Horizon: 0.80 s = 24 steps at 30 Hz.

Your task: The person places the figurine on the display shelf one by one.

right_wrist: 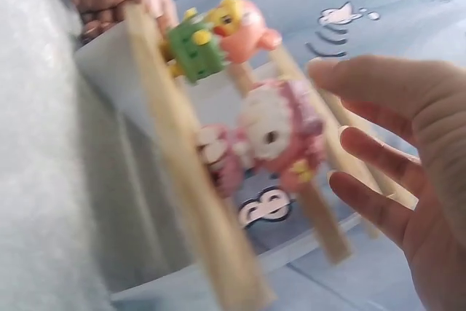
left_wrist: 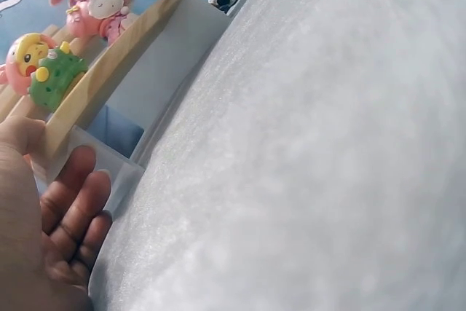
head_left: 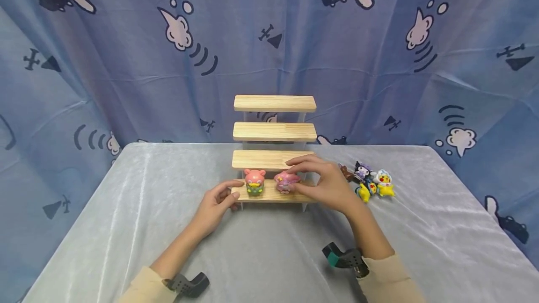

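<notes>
A four-tier wooden display stand [head_left: 273, 160] stands on the table. On its lowest shelf [head_left: 269, 195], a pink-hooded yellow-faced figurine in green [head_left: 254, 182] stands at the left. Right of it is a pink, white-faced figurine [head_left: 286, 180], upright on the same shelf. My left hand [head_left: 216, 202] grips the shelf's left end, thumb at the front edge and the other fingers curled beside the stand's side panel. Beside the pink figurine my right hand [head_left: 326, 183] hovers with fingers spread; a gap shows between its fingertips and the figurine in the right wrist view.
Several more figurines lie grouped to the right of the stand, among them a yellow one with a white hat [head_left: 384, 183] and a purple-and-black one [head_left: 362, 171]. A light grey cloth [head_left: 168, 172] covers the table. Behind hangs a blue patterned curtain [head_left: 273, 60].
</notes>
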### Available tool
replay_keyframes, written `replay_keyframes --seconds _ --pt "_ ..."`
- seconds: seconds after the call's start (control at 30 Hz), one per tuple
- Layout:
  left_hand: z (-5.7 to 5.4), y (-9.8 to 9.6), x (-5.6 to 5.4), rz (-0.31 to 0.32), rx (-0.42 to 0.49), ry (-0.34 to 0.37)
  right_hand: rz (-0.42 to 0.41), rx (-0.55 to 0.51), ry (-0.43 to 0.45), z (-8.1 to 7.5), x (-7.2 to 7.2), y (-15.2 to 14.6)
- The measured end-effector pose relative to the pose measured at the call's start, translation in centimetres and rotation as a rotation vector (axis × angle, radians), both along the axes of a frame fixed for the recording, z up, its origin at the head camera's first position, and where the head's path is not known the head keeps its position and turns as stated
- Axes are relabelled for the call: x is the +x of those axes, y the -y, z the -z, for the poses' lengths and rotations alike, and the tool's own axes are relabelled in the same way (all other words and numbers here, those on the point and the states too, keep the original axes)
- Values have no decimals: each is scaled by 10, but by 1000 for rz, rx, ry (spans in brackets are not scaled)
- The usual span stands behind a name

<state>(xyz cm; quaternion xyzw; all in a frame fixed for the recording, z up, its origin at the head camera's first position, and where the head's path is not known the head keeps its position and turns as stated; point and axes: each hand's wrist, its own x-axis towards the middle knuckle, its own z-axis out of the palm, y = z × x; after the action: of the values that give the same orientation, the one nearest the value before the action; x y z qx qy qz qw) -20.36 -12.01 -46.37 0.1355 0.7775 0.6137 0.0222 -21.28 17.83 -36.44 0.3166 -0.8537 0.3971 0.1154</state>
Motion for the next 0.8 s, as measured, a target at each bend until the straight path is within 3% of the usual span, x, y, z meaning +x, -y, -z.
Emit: replay_keyframes --seconds 0.27,0.43,0.63,0.8 --pt "2 0 -2 3 1 2 99 -5 -114 -22 7 -14" --pt "3 -1 -3 -4 10 -1 158 23 -159 -27 6 -30" --pt "2 -1 -1 -9 9 0 227 36 -166 -15 5 -61" --pt "-1 -1 -1 -15 -6 11 362 6 -186 11 7 -91"
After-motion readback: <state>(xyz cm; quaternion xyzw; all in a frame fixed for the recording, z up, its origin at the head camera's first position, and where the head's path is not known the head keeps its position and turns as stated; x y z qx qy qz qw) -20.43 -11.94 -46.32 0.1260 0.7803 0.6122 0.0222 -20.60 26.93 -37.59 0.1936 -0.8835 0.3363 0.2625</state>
